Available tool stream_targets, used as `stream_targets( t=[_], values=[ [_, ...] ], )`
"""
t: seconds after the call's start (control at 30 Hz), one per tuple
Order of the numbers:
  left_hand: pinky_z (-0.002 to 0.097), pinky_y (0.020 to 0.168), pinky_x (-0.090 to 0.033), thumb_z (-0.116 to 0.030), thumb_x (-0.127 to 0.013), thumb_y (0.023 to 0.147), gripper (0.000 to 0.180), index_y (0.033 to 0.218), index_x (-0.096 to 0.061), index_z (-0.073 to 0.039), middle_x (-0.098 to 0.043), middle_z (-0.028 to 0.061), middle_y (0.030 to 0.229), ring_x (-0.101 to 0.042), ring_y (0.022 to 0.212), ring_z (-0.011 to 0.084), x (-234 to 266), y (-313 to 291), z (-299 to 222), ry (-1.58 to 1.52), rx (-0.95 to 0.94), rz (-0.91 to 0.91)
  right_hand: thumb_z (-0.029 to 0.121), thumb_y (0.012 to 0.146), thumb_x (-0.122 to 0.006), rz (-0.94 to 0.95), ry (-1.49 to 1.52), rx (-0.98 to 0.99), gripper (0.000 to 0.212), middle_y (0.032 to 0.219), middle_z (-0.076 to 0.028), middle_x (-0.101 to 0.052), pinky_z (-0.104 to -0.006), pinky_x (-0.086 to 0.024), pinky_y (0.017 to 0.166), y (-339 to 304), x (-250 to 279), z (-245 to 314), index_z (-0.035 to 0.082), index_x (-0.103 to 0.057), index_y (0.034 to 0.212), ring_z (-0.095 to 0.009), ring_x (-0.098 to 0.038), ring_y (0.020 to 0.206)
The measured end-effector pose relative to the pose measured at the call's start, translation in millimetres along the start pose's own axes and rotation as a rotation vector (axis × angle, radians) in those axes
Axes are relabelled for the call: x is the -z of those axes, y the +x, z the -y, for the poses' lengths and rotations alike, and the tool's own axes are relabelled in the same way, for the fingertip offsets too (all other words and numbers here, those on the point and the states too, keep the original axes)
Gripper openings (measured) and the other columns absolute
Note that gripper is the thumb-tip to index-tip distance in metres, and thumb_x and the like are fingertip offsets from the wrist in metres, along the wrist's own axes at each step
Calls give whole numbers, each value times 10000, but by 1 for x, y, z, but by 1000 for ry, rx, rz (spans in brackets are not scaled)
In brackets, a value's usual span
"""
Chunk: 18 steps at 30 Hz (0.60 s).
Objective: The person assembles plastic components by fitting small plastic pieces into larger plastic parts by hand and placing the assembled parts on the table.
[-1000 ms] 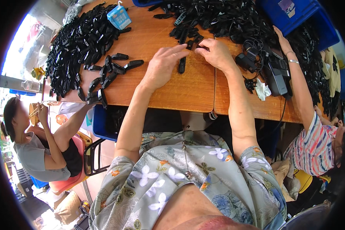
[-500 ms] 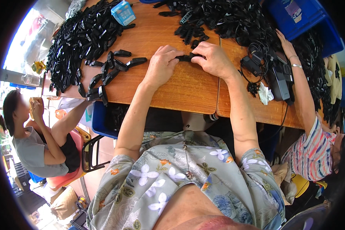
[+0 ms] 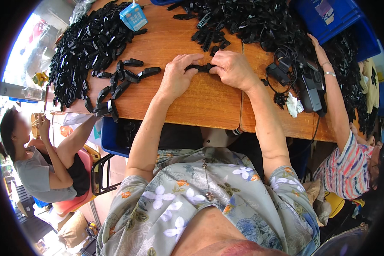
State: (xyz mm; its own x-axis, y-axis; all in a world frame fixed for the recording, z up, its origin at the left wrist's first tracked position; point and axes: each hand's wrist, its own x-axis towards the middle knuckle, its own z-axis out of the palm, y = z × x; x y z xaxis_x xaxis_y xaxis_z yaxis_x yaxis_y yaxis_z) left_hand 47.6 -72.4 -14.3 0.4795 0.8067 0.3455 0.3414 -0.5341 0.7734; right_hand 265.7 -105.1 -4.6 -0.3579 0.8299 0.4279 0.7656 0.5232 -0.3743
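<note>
Above the wooden table, a small black strip-like part [image 3: 202, 68] stretches between my two hands. At its left end, my left hand [image 3: 177, 77] is closed, the part pinched between thumb and fingers. My right hand [image 3: 233, 71] pinches the other end, its fingertips partly hidden behind the hand. Several elongated black pieces [image 3: 132, 76] lie loose to the left of my left hand. Just beyond my right hand, the near tip of a heap of black parts [image 3: 260, 26] reaches toward it.
A large black heap [image 3: 83, 53] covers the table's left side, with a blue drink carton [image 3: 133, 17] beside it. Cables and a dark device [image 3: 310, 93] lie right, near crumpled white tissue [image 3: 294, 105]. A co-worker's arm [image 3: 338, 100] rests there below a blue bin [image 3: 328, 21]. Another person [image 3: 42, 166] sits left.
My hands have drawn slightly closer together, still gripping the black part. The view has shifted a little. The person at left has lowered the hand with the tan object.
</note>
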Motion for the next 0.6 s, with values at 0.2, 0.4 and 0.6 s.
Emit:
stream_targets(
  t=[0.2,0.4,0.6],
  values=[
    [405,968,-554,65,-712,832,432,1252,-704,-35,-728,168,1130,-698,1073,326,0,-3,2,-59,-9,0,158,812,-787,-71,-8,60,142,864,-67,-693,-416,-553,742,4,-17,10,56,-687,824,-296,-681,859],
    [455,1010,-449,87,-607,819,454,1243,-699,-48,-736,124,1155,-616,1179,333,28,-12,-5,482,49,-75,139,882,-733,-256,-15,-71,130,1022,-23,-709,-391,-579,782,-1,-15,-8,97,-763,1001,-250,-684,967],
    [477,1001,-494,23,-650,860,424,1279,-679,-34,-685,163,1234,-609,1197,367,9,28,-22,335,44,-124,108,926,-700,-86,-229,-164,196,1138,-57,-705,-427,-591,755,-3,-11,-13,109,-762,1112,-248,-675,1046]
  ],
)
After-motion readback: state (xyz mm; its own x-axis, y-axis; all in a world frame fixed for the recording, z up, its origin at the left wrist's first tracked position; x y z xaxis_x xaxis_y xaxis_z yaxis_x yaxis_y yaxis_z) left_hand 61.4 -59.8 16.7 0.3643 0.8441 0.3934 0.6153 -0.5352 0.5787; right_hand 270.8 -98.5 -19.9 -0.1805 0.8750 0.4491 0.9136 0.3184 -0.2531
